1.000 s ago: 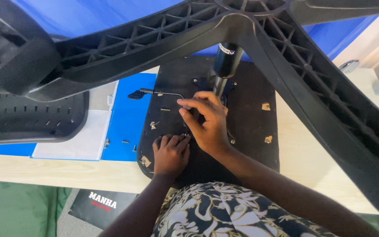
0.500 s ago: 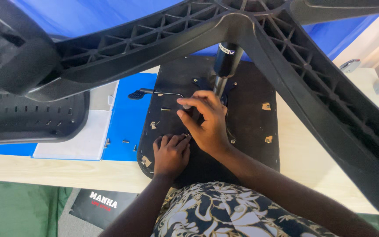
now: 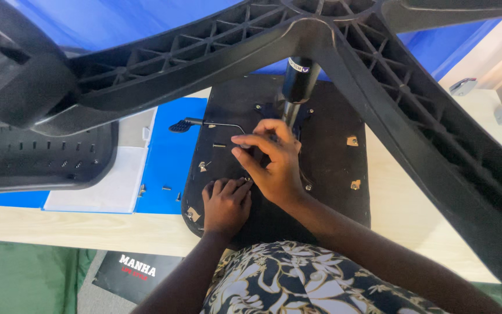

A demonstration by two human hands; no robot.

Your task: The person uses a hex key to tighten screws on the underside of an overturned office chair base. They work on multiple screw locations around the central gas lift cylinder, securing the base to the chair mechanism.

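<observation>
On the left, a black chair back point(image 3: 42, 157) is being lain on the desk point(image 3: 408, 215) beside a blue folder point(image 3: 169, 157). The upturned black seat underside point(image 3: 332, 163) is being pressed by the left hand point(image 3: 226, 203), fingers curled loosely on its near edge, gripping nothing visible. Just right of it, touching, the right hand point(image 3: 271, 163) is being held over the mechanism plate, fingers bent; what is pinched cannot be told. The gas cylinder point(image 3: 298, 81) is being kept just beyond the right hand, under the star base point(image 3: 344, 40).

Star base point(image 3: 332, 40) arches overhead; gas column point(image 3: 297, 87) blocks beyond.
</observation>
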